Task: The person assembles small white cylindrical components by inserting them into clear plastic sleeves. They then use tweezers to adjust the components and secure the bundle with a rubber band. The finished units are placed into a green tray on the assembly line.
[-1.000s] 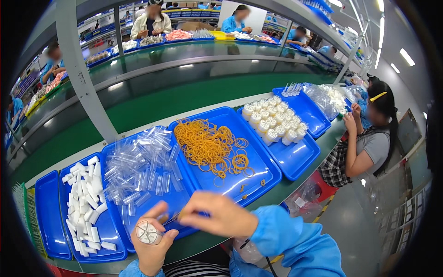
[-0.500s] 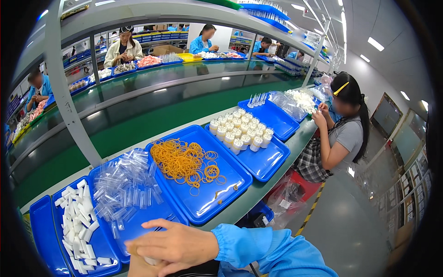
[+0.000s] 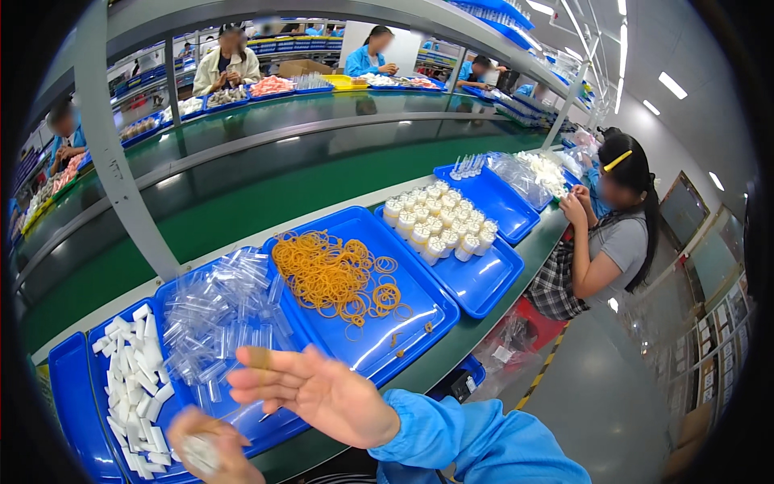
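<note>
My left hand [image 3: 218, 456], smeared by motion at the lower left, is closed around a whitish round bundle [image 3: 200, 454]; its details are blurred. Palm up and fingers stretched out, my right hand [image 3: 322, 395] hovers over the near edge of the trays. A yellowish-tan covering or band [image 3: 257, 358] shows at one of its fingertips, too blurred to tell which. Close by are clear plastic tubes [image 3: 218, 315] in a blue tray and orange rubber bands [image 3: 326, 270] in another. Beside my left hand, white rectangular pieces [image 3: 133, 379] fill a narrower tray.
Farther right, a blue tray [image 3: 484, 286] carries several banded white bundles [image 3: 439, 218]. Beyond it are clear upright parts [image 3: 468, 166] in another tray. A co-worker [image 3: 613, 234] sits at the right. A metal post [image 3: 121, 161] rises behind the trays, before a green conveyor [image 3: 266, 202].
My hands have come apart. My right hand has lifted and turned palm up; my left hand has moved left with the whitish bundle, which was mostly covered before. The view has shifted slightly.
</note>
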The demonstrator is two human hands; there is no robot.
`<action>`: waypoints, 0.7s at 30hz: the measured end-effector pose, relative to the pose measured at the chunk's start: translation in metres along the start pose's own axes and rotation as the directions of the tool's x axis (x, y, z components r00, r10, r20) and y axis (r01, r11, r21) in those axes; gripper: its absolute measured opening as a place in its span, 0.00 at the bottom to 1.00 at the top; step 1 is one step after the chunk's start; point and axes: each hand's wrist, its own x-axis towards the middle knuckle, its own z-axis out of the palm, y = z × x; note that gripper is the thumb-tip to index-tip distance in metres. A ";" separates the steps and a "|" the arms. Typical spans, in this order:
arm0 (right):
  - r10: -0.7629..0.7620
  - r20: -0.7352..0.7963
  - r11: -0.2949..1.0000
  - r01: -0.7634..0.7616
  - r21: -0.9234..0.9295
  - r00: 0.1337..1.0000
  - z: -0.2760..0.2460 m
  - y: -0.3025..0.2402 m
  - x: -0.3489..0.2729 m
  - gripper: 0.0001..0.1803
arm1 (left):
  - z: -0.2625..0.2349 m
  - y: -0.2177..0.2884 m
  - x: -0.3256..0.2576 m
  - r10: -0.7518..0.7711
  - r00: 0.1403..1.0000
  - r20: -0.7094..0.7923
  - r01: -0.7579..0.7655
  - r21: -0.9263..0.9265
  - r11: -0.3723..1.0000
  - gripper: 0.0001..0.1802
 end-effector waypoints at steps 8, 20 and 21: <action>0.000 0.185 0.746 0.123 -0.655 0.983 -0.033 0.016 0.020 0.49 | -0.023 -0.025 -0.023 -0.040 0.939 0.340 -0.043 0.232 0.972 0.27; 0.166 0.407 0.191 0.375 -0.907 0.898 -0.010 0.037 0.026 0.24 | -0.038 -0.018 -0.005 -0.403 0.806 0.433 0.156 0.502 0.851 0.53; 0.156 0.427 0.207 0.393 -0.896 0.891 -0.010 0.040 0.029 0.23 | -0.039 -0.017 -0.003 -0.416 0.808 0.416 0.218 0.445 0.869 0.52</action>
